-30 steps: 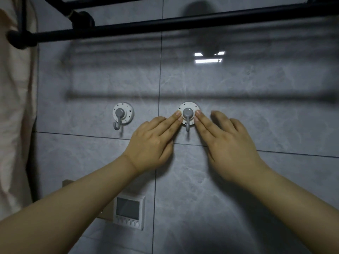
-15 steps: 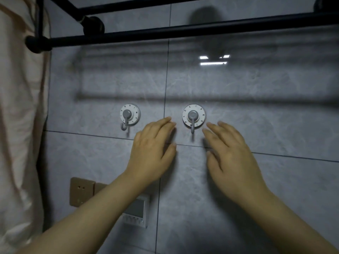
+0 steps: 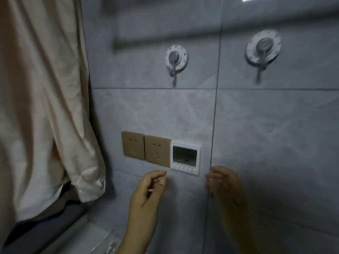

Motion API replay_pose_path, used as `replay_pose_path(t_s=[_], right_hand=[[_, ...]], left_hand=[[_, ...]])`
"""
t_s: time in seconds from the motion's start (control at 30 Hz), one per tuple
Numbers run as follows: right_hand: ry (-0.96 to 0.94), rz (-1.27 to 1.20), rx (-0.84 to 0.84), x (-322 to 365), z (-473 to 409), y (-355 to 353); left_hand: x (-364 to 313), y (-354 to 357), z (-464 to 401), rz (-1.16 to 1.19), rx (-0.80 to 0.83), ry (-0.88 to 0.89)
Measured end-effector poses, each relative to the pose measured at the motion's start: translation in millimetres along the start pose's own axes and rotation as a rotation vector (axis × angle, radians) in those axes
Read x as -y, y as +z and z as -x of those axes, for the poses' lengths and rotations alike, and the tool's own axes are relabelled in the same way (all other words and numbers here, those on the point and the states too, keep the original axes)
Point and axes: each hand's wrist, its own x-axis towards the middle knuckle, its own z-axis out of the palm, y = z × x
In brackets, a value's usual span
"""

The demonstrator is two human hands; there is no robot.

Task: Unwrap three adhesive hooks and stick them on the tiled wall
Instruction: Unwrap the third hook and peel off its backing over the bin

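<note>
second hook (image 3: 263, 47): stuck on the tiled wall (image 3: 266, 134), well above and to the right of the white control panel (image 3: 185, 158); half a second earlier both hands were just beside it, and they had since let go and dropped away.
first hook (image 3: 176, 58): also stuck on, above the panel and slightly to its left.
meaning: two of three hooks looked mounted; i judged the hands were going down for the third, which was not in view.
left hand (image 3: 149, 188): just below the panel's left corner, fingers curled loosely with thumb and forefinger near together; whether they pinched anything, i could not tell.
right hand (image 3: 224, 183): below and right of the panel, fingers apart and slightly curled, empty.
sockets (image 3: 145, 148): two tan plates touching the panel's left edge.
cloth (image 3: 44, 99): pale fabric hanging far left of the panel.
</note>
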Motion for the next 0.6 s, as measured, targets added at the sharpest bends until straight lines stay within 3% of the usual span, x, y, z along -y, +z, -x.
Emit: replay_pose_path(t_s=[0.13, 0.6], right_hand=[[0.171, 0.022, 0.070, -48, 42, 43], [0.690, -0.038, 0.299, -162, 108, 147]], left_hand=[[37, -32, 18, 0.049, -0.123, -0.171], [174, -113, 71, -0.022, -0.323, -0.649]])
